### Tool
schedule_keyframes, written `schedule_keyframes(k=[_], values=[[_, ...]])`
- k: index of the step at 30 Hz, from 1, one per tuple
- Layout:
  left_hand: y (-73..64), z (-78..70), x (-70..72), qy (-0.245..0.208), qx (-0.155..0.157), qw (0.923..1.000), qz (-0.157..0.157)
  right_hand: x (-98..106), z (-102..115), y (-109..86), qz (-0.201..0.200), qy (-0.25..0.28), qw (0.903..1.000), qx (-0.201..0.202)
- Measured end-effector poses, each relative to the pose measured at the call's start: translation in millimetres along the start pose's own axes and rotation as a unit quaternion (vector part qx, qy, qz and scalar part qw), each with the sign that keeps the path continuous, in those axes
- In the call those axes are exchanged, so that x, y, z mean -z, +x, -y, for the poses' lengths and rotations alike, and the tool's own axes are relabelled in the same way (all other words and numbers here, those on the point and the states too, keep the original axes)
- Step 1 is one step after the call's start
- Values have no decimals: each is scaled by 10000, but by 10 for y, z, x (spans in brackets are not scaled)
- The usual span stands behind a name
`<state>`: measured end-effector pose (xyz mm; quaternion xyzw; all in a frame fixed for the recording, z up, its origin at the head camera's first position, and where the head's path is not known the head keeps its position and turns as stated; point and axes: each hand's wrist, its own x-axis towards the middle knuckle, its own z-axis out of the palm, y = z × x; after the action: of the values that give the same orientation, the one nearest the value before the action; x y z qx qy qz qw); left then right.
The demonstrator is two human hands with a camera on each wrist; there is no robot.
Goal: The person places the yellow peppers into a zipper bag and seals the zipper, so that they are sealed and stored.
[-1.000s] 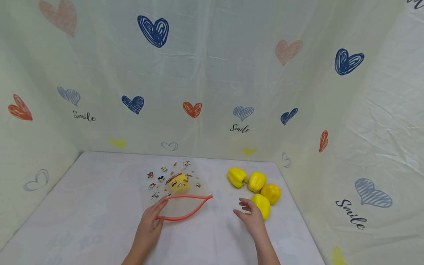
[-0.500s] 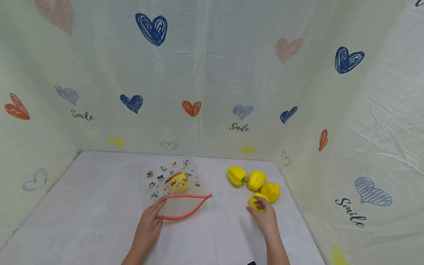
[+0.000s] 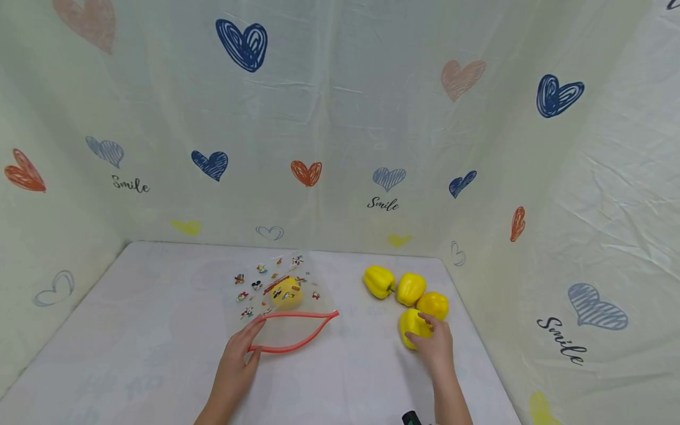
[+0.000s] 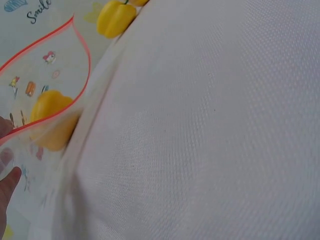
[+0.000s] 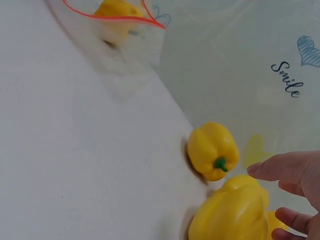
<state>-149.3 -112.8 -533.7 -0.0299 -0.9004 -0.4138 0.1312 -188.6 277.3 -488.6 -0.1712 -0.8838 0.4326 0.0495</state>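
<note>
My left hand (image 3: 236, 357) holds the left end of a clear zip bag (image 3: 297, 348) with a red rim and printed cartoon figures, the fingers at the upper rim and the thumb by the lower. The bag's mouth gapes toward me. Inside it lies one yellow bell pepper (image 3: 287, 293). At the right, my right hand (image 3: 437, 342) reaches round the nearest yellow bell pepper (image 3: 410, 327), thumb and fingers spread at its near right side. In the right wrist view the fingers (image 5: 280, 167) stand apart over that pepper (image 5: 227, 215); a firm hold is not visible.
Behind the nearest pepper sit more yellow bell peppers: one at the right (image 3: 437, 304), one in the middle (image 3: 411, 289), one with a green stem (image 3: 379, 281). A heart-print curtain surrounds the white table (image 3: 159, 330). A dark object (image 3: 411, 418) shows beside the right forearm.
My right hand has moved right, from beside the nearest pepper to over its near right side. That pepper has shifted little. The left hand and bag stay in place.
</note>
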Motion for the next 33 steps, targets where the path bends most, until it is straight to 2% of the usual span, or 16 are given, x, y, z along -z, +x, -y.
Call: schedule_keyframes(k=[8,21,33], values=[[-9,-3,-5,24,17,10000,-46,2,-62,122,184,-312,9993,-33],[-11,0,-5,-34,-35,10000,-62,-22,-155,219,526,-276,9980,-216],[-5,-20,13,-31,71,10000,32,-67,-172,222,515,-215,9981,-278]])
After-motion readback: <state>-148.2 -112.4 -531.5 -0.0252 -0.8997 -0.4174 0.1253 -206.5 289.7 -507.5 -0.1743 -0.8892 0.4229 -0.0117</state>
